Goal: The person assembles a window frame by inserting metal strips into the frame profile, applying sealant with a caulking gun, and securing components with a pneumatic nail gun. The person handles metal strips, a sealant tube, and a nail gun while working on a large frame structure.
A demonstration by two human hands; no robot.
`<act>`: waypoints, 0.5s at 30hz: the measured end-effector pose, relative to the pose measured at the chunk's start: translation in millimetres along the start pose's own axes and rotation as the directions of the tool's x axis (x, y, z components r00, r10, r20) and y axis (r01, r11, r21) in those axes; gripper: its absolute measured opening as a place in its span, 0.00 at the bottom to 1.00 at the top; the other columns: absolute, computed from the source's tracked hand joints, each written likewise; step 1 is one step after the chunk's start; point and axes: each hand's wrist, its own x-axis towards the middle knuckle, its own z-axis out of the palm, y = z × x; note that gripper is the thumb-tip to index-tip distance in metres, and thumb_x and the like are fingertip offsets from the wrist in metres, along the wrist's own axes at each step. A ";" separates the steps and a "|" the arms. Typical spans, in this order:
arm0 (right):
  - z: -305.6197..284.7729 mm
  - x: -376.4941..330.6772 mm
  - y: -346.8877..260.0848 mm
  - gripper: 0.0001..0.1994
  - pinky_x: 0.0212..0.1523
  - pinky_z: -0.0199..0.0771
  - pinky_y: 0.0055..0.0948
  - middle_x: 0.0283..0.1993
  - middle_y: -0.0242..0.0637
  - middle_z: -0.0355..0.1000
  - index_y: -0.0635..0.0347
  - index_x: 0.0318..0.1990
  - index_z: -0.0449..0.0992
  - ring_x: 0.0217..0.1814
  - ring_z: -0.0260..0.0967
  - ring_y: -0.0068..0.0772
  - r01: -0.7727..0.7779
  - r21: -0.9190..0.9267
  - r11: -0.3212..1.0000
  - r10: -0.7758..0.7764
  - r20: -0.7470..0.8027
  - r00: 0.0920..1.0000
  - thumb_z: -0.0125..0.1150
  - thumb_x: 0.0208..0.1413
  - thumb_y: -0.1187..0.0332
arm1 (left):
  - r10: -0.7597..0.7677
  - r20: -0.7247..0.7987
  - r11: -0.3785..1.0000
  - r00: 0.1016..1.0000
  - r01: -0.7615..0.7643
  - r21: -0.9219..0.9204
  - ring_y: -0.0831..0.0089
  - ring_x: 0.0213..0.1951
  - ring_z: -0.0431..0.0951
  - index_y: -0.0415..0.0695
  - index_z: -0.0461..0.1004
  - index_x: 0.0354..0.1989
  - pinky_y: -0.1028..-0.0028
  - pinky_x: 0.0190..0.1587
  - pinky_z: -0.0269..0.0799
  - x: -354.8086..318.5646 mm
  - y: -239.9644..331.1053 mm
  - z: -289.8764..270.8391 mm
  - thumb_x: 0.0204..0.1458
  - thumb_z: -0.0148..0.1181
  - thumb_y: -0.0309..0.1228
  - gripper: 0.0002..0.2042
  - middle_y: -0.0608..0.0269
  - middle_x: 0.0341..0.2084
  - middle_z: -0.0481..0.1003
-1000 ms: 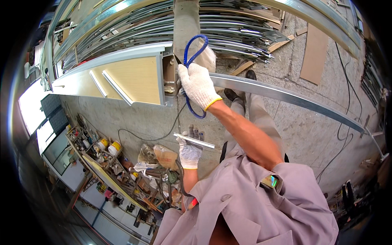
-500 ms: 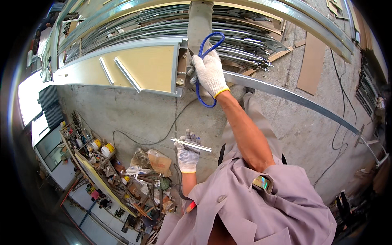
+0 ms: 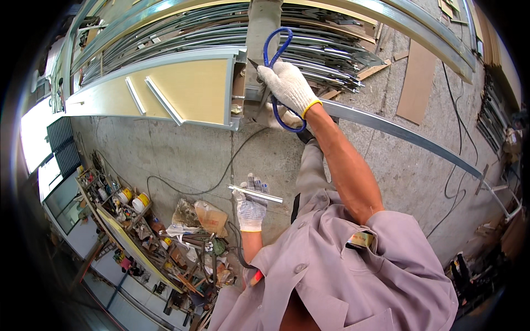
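My right hand (image 3: 291,88), in a white knitted glove, is closed around blue-handled tin snips (image 3: 266,48) beyond the right end of a framed panel. The handle loops stand apart on either side of the glove; a dark blade tip points left. Lower down, my left hand (image 3: 251,208), in a dotted work glove, holds a short silver metal strip (image 3: 256,193) across the palm under the thumb, fingers extended upward. Two similar strips, a longer one (image 3: 164,101) and a shorter one (image 3: 134,96), lie slanted on the cream panel (image 3: 201,91) with its grey metal frame.
A long metal channel (image 3: 408,134) stretches right from near my right hand. Behind lies a heap of thin metal strips (image 3: 187,36). A black cable (image 3: 201,192) snakes over the concrete floor. At lower left stands a cluttered rack with white-and-yellow buckets (image 3: 140,202).
My right hand with the snips has moved slightly away from the panel's end. My left hand still holds the strip. The view has shifted a little and my foot shows farther forward.
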 end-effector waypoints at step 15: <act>6.5 8.3 7.2 0.25 0.46 0.73 0.44 0.31 0.56 0.76 0.72 0.38 0.77 0.38 0.76 0.55 0.096 -0.063 0.993 -0.098 -0.040 0.994 0.50 0.66 0.52 | -0.020 -0.064 1.000 0.998 0.020 -0.007 0.65 0.62 0.72 0.57 0.83 0.46 0.54 0.70 0.60 10.1 -2.1 7.1 0.55 0.65 0.51 0.16 0.66 0.63 0.73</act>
